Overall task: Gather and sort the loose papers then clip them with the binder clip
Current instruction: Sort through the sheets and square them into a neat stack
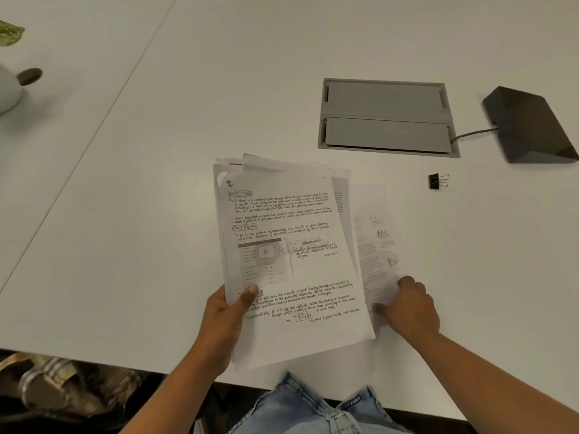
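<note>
1. We see a loose stack of white printed and handwritten paper sheets [291, 252] above the near edge of the broad white table [125, 183], its upper corners fanned out of line
2. The left hand [225, 321] grips this stack at its lower left edge: the thumb [250, 296] lies flat on the top page beside the handwriting, and the other fingers are hidden under the sheets, so we cannot tell how they are arranged
3. The stack's bottom corner juts past the table edge, over the light blue denim jeans [313, 408] of the person
4. A single white sheet with small printed text and faint diagrams [376, 242] lies flat on the table, just to the right of the stack and partly tucked under its right edge
5. The right hand [410, 308] rests on the lower part of that single sheet, fingers curled and bunched together, tips pressing on the paper; this area is blurred, so we cannot tell whether any fingers pinch the sheet's edge
6. The small black binder clip with silver wire handles [438, 181] sits alone on the table, beyond and to the right of both hands, well apart from the papers
7. Behind it we see a grey recessed cable hatch [385, 117] and a dark wedge-shaped device [532, 126] with a grey cord
</note>
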### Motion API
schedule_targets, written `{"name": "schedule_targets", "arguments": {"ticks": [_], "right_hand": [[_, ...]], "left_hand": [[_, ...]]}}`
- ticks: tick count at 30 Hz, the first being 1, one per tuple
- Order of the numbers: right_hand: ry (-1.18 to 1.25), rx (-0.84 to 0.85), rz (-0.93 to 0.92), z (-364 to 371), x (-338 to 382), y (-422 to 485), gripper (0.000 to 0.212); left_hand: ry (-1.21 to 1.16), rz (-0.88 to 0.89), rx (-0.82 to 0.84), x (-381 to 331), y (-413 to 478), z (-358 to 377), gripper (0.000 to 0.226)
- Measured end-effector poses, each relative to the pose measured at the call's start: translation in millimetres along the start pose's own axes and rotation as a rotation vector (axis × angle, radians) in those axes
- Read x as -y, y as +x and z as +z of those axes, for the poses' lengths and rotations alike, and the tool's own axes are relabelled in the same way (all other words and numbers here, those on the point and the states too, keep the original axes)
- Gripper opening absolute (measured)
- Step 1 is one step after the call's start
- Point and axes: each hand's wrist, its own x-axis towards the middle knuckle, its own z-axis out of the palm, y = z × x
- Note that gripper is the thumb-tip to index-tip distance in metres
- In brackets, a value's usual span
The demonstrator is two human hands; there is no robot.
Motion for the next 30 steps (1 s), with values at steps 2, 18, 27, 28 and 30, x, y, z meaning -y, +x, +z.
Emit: {"name": "schedule_targets", "arguments": {"ticks": [2, 18, 27, 28, 30], "right_hand": [[0.118, 0.034, 0.014, -2.4, -0.6, 2.8, 0.060], [0.188, -0.109, 0.102, -27.3, -31.6, 18.3, 0.022], [0.052, -0.141, 0.076, -17.2, -29.0, 16.9, 0.012], [0.060, -0.141, 0.082, -17.3, -27.7, 16.5, 0.010], [0.082, -0.139, 0.091, -17.9, -25.2, 16.0, 0.006]], "left_hand": [[-0.006, -0.001, -0.034, 1.7, 3.3, -4.1, 0.024], [-0.028, 0.008, -0.066, -8.4, 15.9, -8.3, 0.031], [-0.052, 0.042, -0.055, -14.1, 21.2, -9.4, 0.088], [-0.050, 0.043, -0.052, -14.0, 21.4, -9.3, 0.089], [-0.053, 0.048, -0.053, -14.6, 20.5, -8.6, 0.089]]}}
